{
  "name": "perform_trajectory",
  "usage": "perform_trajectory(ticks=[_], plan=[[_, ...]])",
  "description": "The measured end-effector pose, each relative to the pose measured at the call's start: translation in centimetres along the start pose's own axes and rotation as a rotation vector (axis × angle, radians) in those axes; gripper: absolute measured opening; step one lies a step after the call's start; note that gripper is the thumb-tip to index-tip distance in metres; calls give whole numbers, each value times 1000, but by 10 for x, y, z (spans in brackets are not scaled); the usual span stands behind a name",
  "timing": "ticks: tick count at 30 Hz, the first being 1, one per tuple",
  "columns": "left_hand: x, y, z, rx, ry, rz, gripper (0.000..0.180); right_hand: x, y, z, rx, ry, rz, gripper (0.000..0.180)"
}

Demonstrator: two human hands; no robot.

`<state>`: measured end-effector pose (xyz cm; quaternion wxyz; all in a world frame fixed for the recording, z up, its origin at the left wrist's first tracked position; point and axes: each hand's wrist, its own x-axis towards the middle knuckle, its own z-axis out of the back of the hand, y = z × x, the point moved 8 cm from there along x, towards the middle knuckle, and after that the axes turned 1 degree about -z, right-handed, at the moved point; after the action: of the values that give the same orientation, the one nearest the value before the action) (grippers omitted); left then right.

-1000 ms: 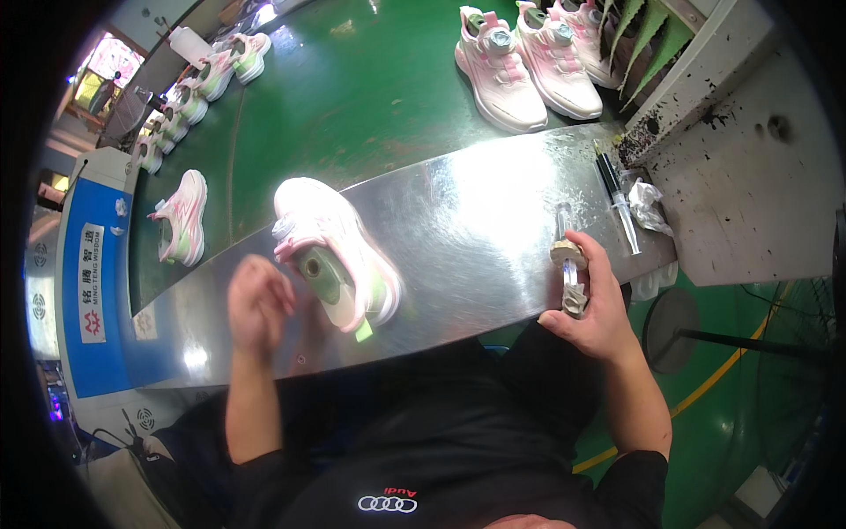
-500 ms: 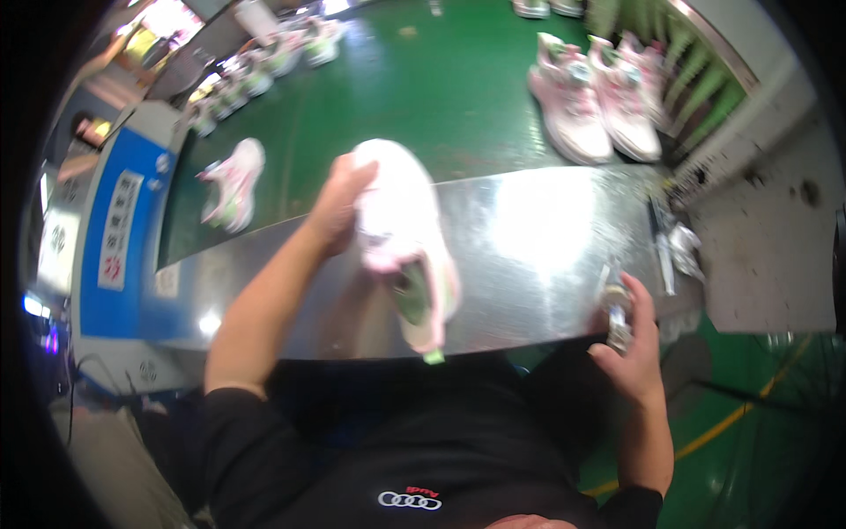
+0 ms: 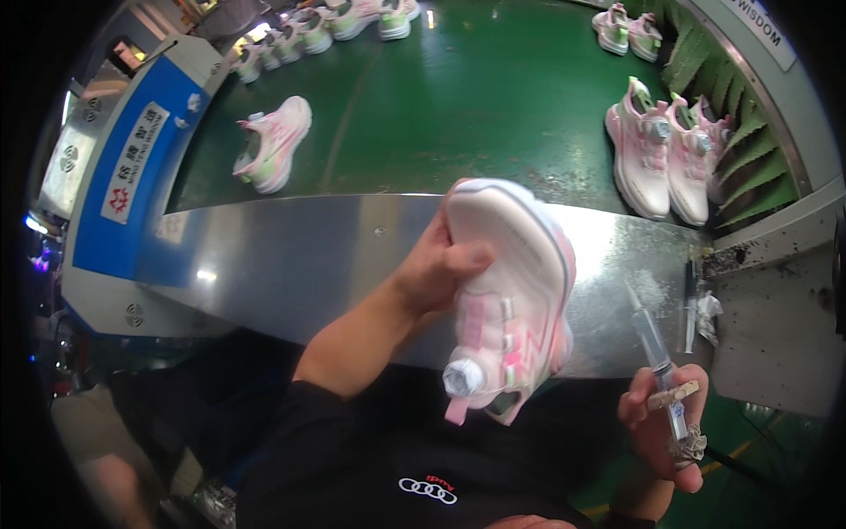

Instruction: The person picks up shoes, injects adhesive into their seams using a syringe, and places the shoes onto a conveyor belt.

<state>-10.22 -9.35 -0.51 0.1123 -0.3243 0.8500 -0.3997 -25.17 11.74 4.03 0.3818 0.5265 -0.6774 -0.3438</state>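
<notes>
Sneaker upper [image 3: 520, 282] is looking smooth, softly matt; its dial [image 3: 463, 377] is gleaming like glossy plastic. Syringe barrel [image 3: 650, 338] is showing clear, smooth plastic. Metal worktop [image 3: 308, 264] is reflecting light brightly. Green belt [image 3: 458, 115] is showing smooth, semi-gloss face. Black T-shirt [image 3: 370, 450] is looking like matt cloth; crumpled white wad [image 3: 708, 316] is looking rough, papery.

Two hands [image 3: 441, 263], over ten shoes [image 3: 507, 273], at least two syringes [image 3: 650, 339] show.

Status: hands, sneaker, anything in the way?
Left hand gripping pink-and-white sneaker near its toe. Right hand holding syringe, tip apart from sneaker. Nothing visible between; second syringe on metal ledge.
</notes>
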Motion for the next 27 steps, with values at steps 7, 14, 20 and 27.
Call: perform_trajectory(ticks=[7, 14, 20, 27], plan=[[-10, -3, -14, 66, 178, -109, 65, 27, 23, -49, 246, 176, 64, 81], [-15, -4, -31, 87, 298, -174, 67, 37, 25, -70, 94, 250, 37, 76], [-21, -11, -46, 159, 340, -173, 66, 40, 22, -76, 74, 257, 67, 76], [-21, -12, -50, 181, 370, -193, 65, 39, 17, -74, 88, 254, 37, 76]])
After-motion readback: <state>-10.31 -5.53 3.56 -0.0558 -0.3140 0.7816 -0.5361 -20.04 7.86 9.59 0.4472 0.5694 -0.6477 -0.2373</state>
